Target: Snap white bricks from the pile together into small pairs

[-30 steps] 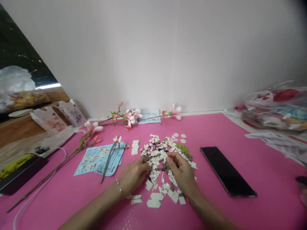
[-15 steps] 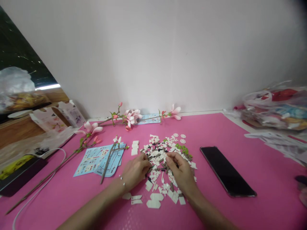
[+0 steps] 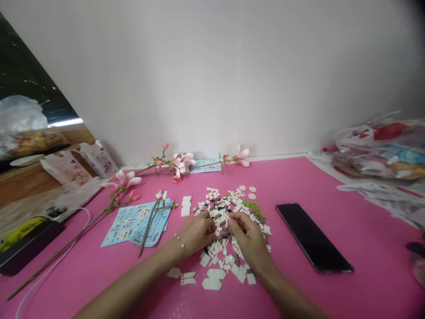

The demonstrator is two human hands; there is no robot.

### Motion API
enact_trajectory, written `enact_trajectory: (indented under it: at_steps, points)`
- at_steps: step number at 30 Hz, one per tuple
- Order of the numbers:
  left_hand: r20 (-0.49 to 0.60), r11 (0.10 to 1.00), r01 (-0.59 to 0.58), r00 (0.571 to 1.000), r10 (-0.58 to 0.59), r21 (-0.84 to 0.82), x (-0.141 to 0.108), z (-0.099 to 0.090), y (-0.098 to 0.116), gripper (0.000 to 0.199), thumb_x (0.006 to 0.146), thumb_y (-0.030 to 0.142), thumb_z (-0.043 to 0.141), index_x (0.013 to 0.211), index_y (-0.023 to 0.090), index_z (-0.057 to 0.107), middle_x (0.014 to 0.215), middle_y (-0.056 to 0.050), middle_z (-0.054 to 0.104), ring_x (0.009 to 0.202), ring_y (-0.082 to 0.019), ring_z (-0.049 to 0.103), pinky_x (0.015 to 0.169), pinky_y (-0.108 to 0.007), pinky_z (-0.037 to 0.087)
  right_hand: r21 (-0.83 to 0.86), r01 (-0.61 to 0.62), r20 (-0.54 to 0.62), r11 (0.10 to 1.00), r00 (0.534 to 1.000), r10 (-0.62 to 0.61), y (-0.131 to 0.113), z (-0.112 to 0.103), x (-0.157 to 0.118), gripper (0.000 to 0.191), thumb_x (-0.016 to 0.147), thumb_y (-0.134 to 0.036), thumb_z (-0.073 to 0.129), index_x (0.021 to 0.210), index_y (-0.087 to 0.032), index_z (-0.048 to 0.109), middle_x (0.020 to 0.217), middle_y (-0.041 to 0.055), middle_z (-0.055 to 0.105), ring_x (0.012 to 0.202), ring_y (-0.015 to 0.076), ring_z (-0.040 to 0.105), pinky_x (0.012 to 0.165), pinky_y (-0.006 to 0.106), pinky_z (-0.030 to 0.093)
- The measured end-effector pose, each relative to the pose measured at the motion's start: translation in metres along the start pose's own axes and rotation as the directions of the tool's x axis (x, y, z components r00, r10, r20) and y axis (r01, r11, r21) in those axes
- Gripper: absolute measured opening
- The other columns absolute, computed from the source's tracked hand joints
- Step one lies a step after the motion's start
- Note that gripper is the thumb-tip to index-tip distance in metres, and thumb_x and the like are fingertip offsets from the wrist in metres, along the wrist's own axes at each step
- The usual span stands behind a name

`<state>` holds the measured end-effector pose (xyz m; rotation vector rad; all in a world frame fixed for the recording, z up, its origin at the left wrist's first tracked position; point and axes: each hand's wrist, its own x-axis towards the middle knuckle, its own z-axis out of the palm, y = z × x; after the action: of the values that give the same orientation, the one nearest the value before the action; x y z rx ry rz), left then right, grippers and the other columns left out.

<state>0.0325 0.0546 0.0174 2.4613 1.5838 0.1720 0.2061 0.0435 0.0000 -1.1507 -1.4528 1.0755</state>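
"Where's our pile of pieces (image 3: 220,230)?"
"Between our left hand (image 3: 196,232) and right hand (image 3: 251,239), long axis running near to far."
"Our fingers (image 3: 239,217)?"
"Curled; we can't tell if they're pinching anything."

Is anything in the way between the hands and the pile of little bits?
Nothing that I can see. The left hand and the right hand are both right at the pile. The phone lies off to the right and the blue sheets off to the left, so neither blocks them.
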Motion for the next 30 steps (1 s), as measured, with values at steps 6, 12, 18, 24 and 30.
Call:
enact_trajectory:
  at_steps: [6,12,18,24,30]
  points:
    - [0.006,1.0,0.011,1.0,-0.011,0.003,0.003,0.004,0.001,0.009,0.077,0.025,0.057,0.076,0.021,0.064,0.085,-0.002,0.061,0.066,-0.016,0.059,0.051,-0.026,0.034,-0.027,0.008,-0.004,1.0,1.0,-0.008,-0.002,-0.001,0.0,0.026,0.086,-0.041,0.051,0.093,-0.017,0.059,0.072,0.001,0.056,0.067,0.0166,0.053,0.059,0.026,0.043]
    - [-0.018,0.999,0.033,0.999,-0.033,-0.032,0.004,0.007,0.003,0.011,0.076,0.027,0.056,0.073,0.02,0.063,0.083,-0.003,0.061,0.066,-0.016,0.058,0.052,-0.026,0.035,-0.018,0.015,-0.007,1.0,1.0,-0.015,0.0,0.001,0.0,0.026,0.085,-0.04,0.053,0.094,-0.016,0.059,0.074,0.0017,0.058,0.07,0.0173,0.055,0.061,0.026,0.044]
    - [-0.085,0.99,0.032,0.995,-0.044,-0.135,0.001,0.006,0.006,0.004,0.071,0.022,0.058,0.069,0.02,0.061,0.078,-0.001,0.06,0.059,-0.014,0.054,0.049,-0.024,0.032,-0.049,0.001,0.011,0.999,1.0,0.0,0.0,0.0,0.0,0.023,0.084,-0.037,0.054,0.093,-0.017,0.06,0.072,0.001,0.058,0.067,0.0167,0.055,0.058,0.026,0.043]
    - [-0.219,0.955,0.054,0.968,-0.121,-0.29,-0.015,-0.007,-0.008,0.003,0.077,0.019,0.056,0.074,0.019,0.057,0.079,-0.001,0.058,0.067,-0.014,0.054,0.059,-0.024,0.039,-0.302,0.163,0.04,0.939,0.987,-0.158,-0.001,-0.001,-0.001,0.013,0.083,-0.028,0.057,0.088,-0.018,0.063,0.069,0.0007,0.058,0.068,0.018,0.053,0.065,0.03,0.041]
    - [-0.257,0.915,0.048,0.953,-0.162,-0.4,-0.032,-0.011,-0.012,0.005,0.081,0.022,0.055,0.079,0.019,0.059,0.077,0.0,0.061,0.061,-0.013,0.05,0.057,-0.023,0.039,-0.518,0.45,0.224,0.727,0.892,-0.393,-0.001,0.0,-0.004,0.009,0.084,-0.015,0.056,0.081,-0.018,0.063,0.068,0.0009,0.056,0.071,0.0184,0.049,0.078,0.036,0.034]
